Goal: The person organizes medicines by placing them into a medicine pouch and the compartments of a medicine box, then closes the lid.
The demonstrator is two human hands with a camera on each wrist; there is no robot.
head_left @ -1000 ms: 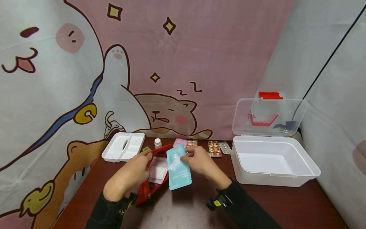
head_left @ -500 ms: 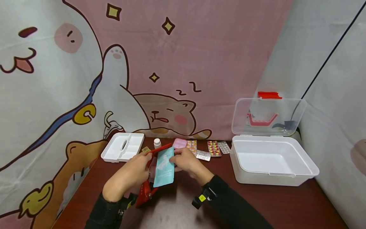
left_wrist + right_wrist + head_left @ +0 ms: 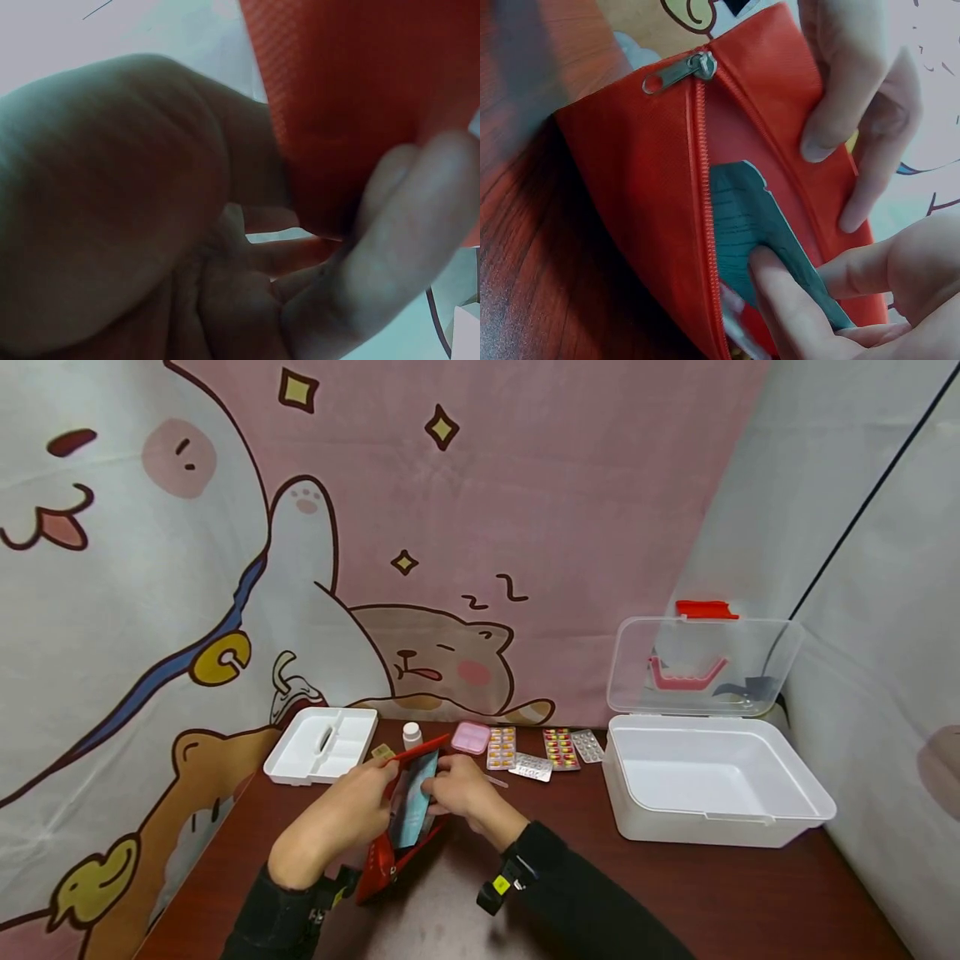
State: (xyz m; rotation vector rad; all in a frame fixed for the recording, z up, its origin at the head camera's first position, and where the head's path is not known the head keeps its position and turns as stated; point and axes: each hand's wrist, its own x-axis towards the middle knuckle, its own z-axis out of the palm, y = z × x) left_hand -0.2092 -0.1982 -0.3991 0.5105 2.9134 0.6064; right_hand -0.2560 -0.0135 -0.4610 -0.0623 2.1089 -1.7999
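A red zippered pouch (image 3: 641, 165) stands with its zip open on the brown table. My left hand (image 3: 345, 810) grips one side of the pouch's mouth, thumb and fingers on the red fabric (image 3: 360, 90) in the left wrist view. My right hand (image 3: 465, 793) pinches a flat teal packet (image 3: 742, 217) between thumb and fingers. The packet's lower part is inside the pouch opening, beside the zip teeth. Beneath it, something clear and white shows in the right wrist view, too hidden to name.
Behind the hands are a white pill bottle (image 3: 412, 735), a pink case (image 3: 471, 737) and several blister packs (image 3: 558, 749). A white compartment box (image 3: 322, 745) lies at the left. An open white storage bin (image 3: 720, 827), its clear lid (image 3: 637, 668) raised, stands at the right.
My right hand has moved left with the teal packet and lowered it into the red pouch. The left hand keeps its hold on the pouch.
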